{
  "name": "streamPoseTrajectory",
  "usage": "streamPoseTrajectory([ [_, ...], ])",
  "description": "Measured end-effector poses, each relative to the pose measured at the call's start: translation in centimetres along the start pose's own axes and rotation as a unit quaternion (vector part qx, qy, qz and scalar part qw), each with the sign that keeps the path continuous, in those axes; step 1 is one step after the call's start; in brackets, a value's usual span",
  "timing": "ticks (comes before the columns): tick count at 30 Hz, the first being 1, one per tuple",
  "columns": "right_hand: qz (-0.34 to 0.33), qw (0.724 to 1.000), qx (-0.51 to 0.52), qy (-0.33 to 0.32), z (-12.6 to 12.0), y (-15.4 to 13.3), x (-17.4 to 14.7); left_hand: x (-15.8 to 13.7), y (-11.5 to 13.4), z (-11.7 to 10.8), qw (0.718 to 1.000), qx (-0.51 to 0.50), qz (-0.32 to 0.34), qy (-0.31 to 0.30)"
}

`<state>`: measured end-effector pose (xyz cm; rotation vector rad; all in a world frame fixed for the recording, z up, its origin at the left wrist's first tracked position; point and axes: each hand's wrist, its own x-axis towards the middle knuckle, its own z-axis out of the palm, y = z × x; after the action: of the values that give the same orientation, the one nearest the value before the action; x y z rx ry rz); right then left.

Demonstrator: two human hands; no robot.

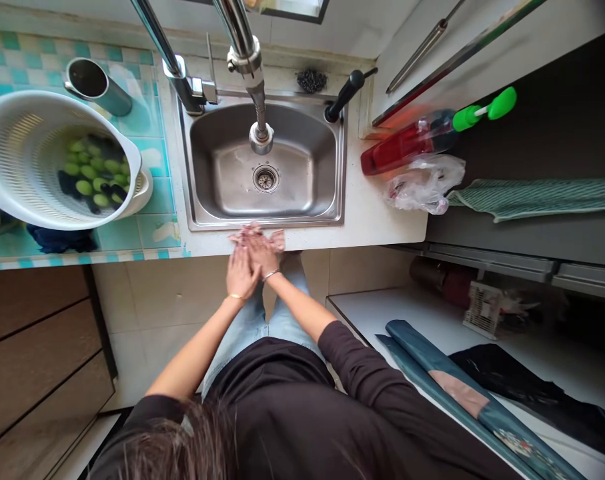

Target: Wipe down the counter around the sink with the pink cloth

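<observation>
Pink cloth (277, 238): soft, limp, light; pressed on counter (377, 220) edge under left hand (241, 272) and right hand (260, 252), grip flat, best gathered by bunching.

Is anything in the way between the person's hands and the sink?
Nothing visible is. The left hand and right hand are pressed together over the front edge of the counter, right beside the sink. The basin looks bare apart from its drain, and the faucet head hangs farther back.
</observation>
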<state>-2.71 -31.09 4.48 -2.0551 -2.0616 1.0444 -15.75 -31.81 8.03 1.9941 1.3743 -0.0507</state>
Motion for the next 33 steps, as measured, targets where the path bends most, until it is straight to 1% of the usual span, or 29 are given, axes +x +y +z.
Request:
streamPoseTrajectory([
  [2, 0.102, 0.995, -0.01, 0.008, -2.1, 5.5, -2.9, 2.0, 4.4, 2.5, 0.995, -0.02, 0.081, -0.057],
  [3, 0.155, 0.988, -0.017, 0.017, -3.1, 8.2, -4.4, 3.0, 6.9, 3.8, 0.989, -0.023, 0.112, -0.088],
  [5, 0.198, 0.979, -0.021, 0.034, -4.4, 12.7, -7.1, 4.7, 11.5, 5.9, 0.976, -0.011, 0.155, -0.15],
  [6, 0.211, 0.976, -0.02, 0.049, -4.6, 14.3, -8.0, 5.3, 13.3, 6.6, 0.972, 0.001, 0.163, -0.17],
  [7, 0.226, 0.971, -0.009, 0.079, -4.4, 15.3, -8.5, 5.7, 14.4, 7.1, 0.969, 0.011, 0.171, -0.177],
  [8, 0.236, 0.966, -0.001, 0.104, -3.9, 15.8, -8.7, 5.9, 14.9, 7.4, 0.969, 0.016, 0.18, -0.171],
  [9, 0.241, 0.961, 0.011, 0.134, -3.1, 15.8, -8.5, 5.8, 14.7, 7.3, 0.968, 0.018, 0.19, -0.163],
  [10, 0.241, 0.957, 0.023, 0.159, -2.1, 15.1, -8.1, 5.6, 13.9, 7.0, 0.969, 0.018, 0.196, -0.152],
  [11, 0.235, 0.955, 0.034, 0.177, -1.0, 14.0, -7.5, 5.2, 12.6, 6.5, 0.97, 0.018, 0.198, -0.141],
  [13, 0.212, 0.958, 0.049, 0.187, 0.9, 10.7, -5.9, 3.9, 9.0, 4.7, 0.974, 0.018, 0.187, -0.126],
  [15, 0.178, 0.971, 0.041, 0.152, 2.3, 6.7, -4.2, 2.5, 4.9, 2.5, 0.98, 0.024, 0.162, -0.11],
  [17, 0.143, 0.984, 0.018, 0.101, 3.0, 2.4, -2.3, 1.2, 1.0, 0.4, 0.987, 0.032, 0.132, -0.09],
  [20, 0.099, 0.994, -0.015, 0.047, 3.5, -3.7, 0.3, -0.3, -3.8, -2.8, 0.995, 0.032, 0.073, -0.065],
  [22, 0.075, 0.996, -0.026, 0.036, 3.9, -7.3, 2.0, -0.9, -6.6, -5.3, 0.998, -0.008, 0.04, -0.056],
  [23, 0.059, 0.997, -0.029, 0.037, 4.2, -8.9, 2.8, -1.1, -8.1, -6.7, 0.998, -0.048, 0.022, -0.045],
  [24, 0.043, 0.998, -0.031, 0.041, 4.6, -10.5, 3.6, -1.2, -9.5, -8.4, 0.995, -0.099, 0.0, -0.024],
  [25, 0.028, 0.998, -0.034, 0.047, 5.0, -11.9, 4.4, -1.2, -11.0, -10.2, 0.987, -0.16, -0.03, 0.011],
  [26, 0.017, 0.998, -0.036, 0.053, 5.4, -13.2, 5.1, -1.0, -12.5, -12.3, 0.97, -0.226, -0.065, 0.06],
  [27, 0.013, 0.997, -0.04, 0.059, 5.9, -14.5, 5.9, -0.8, -14.0, -14.5, 0.945, -0.291, -0.1, 0.115],
  [28, 0.016, 0.997, -0.045, 0.067, 6.3, -15.7, 6.5, -0.4, -15.5, -16.9, 0.912, -0.352, -0.127, 0.166],
  [29, 0.023, 0.995, -0.052, 0.076, 6.7, -16.9, 7.2, 0.1, -16.8, -19.3, 0.877, -0.411, -0.145, 0.203],
  [30, 0.028, 0.994, -0.06, 0.085, 7.0, -18.0, 7.7, 0.8, -18.0, -21.8, 0.841, -0.469, -0.154, 0.22],
  [31, 0.028, 0.993, -0.068, 0.094, 7.3, -19.0, 8.3, 1.5, -19.0, -24.1, 0.809, -0.525, -0.157, 0.214],
  [33, 0.023, 0.991, -0.082, 0.106, 7.7, -20.9, 9.2, 3.2, -20.3, -28.2, 0.757, -0.613, -0.16, 0.156],
])
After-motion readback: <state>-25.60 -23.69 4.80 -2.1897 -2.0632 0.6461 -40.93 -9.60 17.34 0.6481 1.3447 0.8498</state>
